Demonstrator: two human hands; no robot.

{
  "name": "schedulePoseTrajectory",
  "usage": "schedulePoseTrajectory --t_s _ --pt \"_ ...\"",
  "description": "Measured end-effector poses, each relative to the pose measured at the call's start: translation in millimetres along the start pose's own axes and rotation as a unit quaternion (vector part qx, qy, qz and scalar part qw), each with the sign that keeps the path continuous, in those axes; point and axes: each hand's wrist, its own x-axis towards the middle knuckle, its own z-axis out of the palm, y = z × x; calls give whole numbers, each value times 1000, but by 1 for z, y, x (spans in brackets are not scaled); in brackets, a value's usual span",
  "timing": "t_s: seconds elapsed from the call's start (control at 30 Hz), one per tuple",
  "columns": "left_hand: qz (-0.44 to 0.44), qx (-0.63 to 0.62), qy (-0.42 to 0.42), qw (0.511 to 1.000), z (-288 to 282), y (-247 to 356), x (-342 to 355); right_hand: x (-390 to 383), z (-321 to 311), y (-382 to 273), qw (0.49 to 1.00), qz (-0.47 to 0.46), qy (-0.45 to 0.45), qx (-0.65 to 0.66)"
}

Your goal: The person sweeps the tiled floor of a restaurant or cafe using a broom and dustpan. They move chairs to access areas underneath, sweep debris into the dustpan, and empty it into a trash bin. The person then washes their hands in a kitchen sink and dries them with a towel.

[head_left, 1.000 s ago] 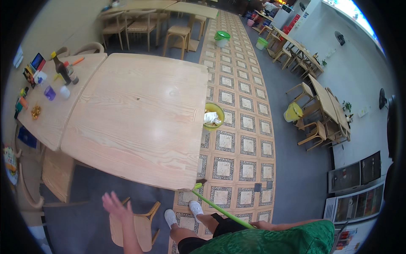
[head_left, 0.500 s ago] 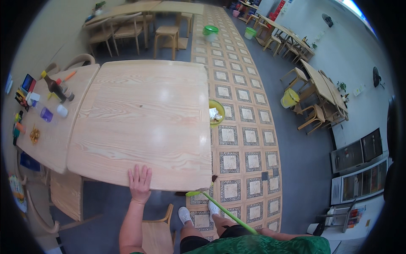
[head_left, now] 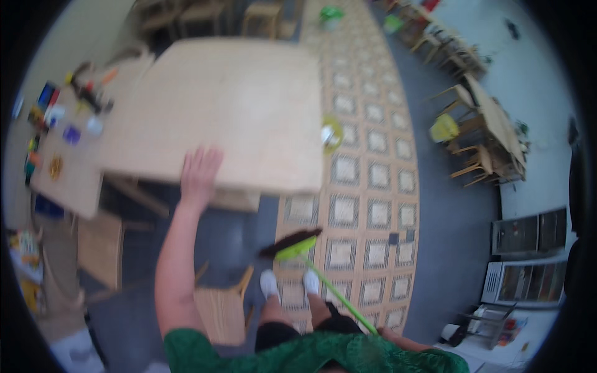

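Observation:
My left hand [head_left: 201, 173] lies flat, fingers stretched out, on the near edge of a pale wooden table [head_left: 249, 105]. The arm reaches straight out to it. At the lower right, my right hand [head_left: 387, 333] is closed around the green handle of a broom [head_left: 339, 293], though my shirt partly hides it. The broom's green head with dark bristles rests on the floor just ahead of my shoes, a little short of the table edge.
To the left, another table [head_left: 74, 165] bears bottles, a purple-and-clear container and small items. A wooden chair [head_left: 217, 314] stands by my left leg. A yellow bin [head_left: 334, 133] sits beside the table on the tiled strip. Further tables and stools line the right wall.
Under my left hand, the table has shifted away from me, out of line with the left table. The broom's head now shows fully. The view has moved and blurred.

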Motion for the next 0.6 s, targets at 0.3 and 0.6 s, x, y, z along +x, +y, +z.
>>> schedulePoseTrajectory --t_s 0.3,0.6 --pt "-51 -78 -5 996 -3 -12 97 -46 -3 -34 997 -3 77 1" --pt "-42 7 -74 996 11 -39 163 74 -19 -102 981 -173 59 -64"
